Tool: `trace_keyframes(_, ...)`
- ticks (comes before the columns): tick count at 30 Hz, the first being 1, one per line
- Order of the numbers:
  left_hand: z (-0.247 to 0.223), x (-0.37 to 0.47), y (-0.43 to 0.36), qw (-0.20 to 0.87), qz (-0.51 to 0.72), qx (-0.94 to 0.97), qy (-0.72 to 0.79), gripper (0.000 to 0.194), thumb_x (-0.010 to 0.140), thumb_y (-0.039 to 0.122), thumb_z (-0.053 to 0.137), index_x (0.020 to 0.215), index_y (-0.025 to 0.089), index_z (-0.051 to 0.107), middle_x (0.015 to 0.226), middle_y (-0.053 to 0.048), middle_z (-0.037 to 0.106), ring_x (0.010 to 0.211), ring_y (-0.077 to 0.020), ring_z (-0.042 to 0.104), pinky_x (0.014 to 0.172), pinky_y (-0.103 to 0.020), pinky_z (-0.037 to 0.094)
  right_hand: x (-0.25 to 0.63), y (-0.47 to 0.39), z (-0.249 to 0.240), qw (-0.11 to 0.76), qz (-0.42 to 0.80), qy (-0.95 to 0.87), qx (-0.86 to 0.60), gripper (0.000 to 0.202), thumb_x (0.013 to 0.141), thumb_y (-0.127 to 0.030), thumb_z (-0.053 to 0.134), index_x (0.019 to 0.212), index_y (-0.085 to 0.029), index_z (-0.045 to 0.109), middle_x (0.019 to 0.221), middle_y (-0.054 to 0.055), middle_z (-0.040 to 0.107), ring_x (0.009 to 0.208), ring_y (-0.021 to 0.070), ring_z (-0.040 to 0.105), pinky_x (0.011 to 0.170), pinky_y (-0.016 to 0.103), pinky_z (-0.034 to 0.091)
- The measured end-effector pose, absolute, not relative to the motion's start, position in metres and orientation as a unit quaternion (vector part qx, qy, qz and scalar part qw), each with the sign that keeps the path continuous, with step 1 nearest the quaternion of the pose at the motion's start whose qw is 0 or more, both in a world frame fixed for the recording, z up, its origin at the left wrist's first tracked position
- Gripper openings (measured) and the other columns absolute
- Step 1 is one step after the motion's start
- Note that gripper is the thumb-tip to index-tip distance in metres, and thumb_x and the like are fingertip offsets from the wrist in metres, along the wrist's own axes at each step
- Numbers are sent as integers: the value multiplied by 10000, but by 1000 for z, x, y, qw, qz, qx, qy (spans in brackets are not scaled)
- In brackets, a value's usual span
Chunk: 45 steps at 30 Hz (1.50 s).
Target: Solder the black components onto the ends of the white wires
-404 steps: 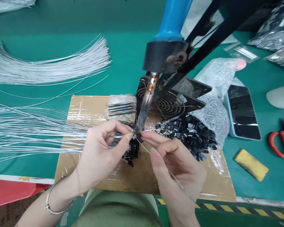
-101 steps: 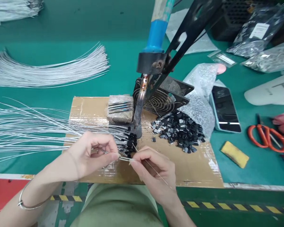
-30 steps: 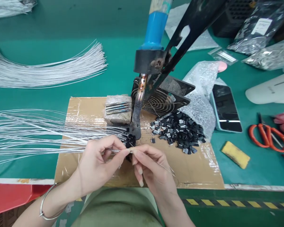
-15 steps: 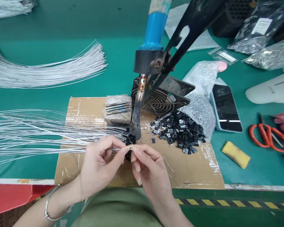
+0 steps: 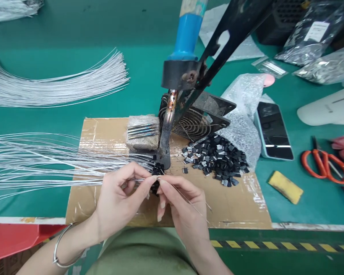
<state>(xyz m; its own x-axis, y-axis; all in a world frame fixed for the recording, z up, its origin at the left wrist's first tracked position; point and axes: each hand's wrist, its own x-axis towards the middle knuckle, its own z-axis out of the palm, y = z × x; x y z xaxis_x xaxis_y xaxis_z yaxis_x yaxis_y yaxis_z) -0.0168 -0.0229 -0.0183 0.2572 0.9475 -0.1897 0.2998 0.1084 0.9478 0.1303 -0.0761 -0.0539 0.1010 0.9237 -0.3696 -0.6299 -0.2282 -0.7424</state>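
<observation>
Low over the cardboard (image 5: 232, 206), my two hands meet fingertip to fingertip. My left hand (image 5: 122, 198) is closed, pinching a thin white wire (image 5: 139, 179) between thumb and forefinger. Just beside it, my right hand (image 5: 185, 200) pinches a fine wire strand (image 5: 193, 206), which runs over the fingers toward the lower right. Exactly what lies between the touching fingertips is hidden. Behind them, black connector ends (image 5: 158, 168) cap a bundle of white wires (image 5: 46, 160) stretching left. The bent metal tip of a blue-handled soldering iron (image 5: 186, 36) comes down behind these ends.
Small black connectors (image 5: 218, 156) are heaped on the right of the cardboard. Behind stand a small fan (image 5: 192, 122) and a block with metal rods (image 5: 143, 141). Farther right lie a phone (image 5: 275, 130), a yellow sponge (image 5: 286, 187) and orange-handled scissors (image 5: 321, 164). More white wires (image 5: 74, 89) lie back left.
Fine strands now show more plainly across my right hand, reaching lower right. My right fingers have shifted slightly; both hands stay together at the same spot.
</observation>
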Motion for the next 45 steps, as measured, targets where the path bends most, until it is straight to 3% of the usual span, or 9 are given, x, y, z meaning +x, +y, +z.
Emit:
trace_keyframes(15,-20,-22,-26,491,306,632,515,156,961,214,694,815,193,745,655,11,650,527,-105,461,479,-252,322,128,-76,-56,604,648,-164,-434,82,899,-324,847,897,-245,867,682,-30,732,422,70,639,405,148,573)
trace_keyframes(23,-16,-21,-26,475,293,647,519,149,957,197,694,818,190,748,645,14,639,539,-101,446,500,-241,335,129,-75,-52,594,659,-156,-434,92,885,-323,853,859,-236,863,660,-17,730,424,92,645,396,165,554)
trace_keyframes(28,-14,-21,-26,448,285,674,514,150,951,179,702,810,200,751,601,28,596,526,-100,358,471,-241,264,136,-71,-49,575,688,-129,-424,143,814,-346,901,787,-216,850,619,-22,712,382,85,606,357,160,527)
trace_keyframes(32,-15,-22,-27,438,280,681,517,160,959,192,701,808,210,750,581,32,577,519,-106,332,467,-253,238,142,-71,-50,547,712,-134,-418,142,844,-348,885,815,-214,850,637,-21,715,407,86,625,375,158,546)
trace_keyframes(38,-16,-21,-28,420,288,686,521,156,972,182,691,830,210,748,629,21,630,539,-113,378,496,-265,278,140,-72,-51,552,710,-136,-416,149,862,-363,865,870,-214,864,666,-11,720,416,84,611,374,167,563)
trace_keyframes(45,-17,-16,-30,366,307,714,512,150,962,133,686,841,211,729,639,42,647,503,-96,376,495,-273,280,131,-70,-46,575,700,-91,-414,155,824,-348,886,795,-200,850,591,-28,665,362,55,524,339,139,514)
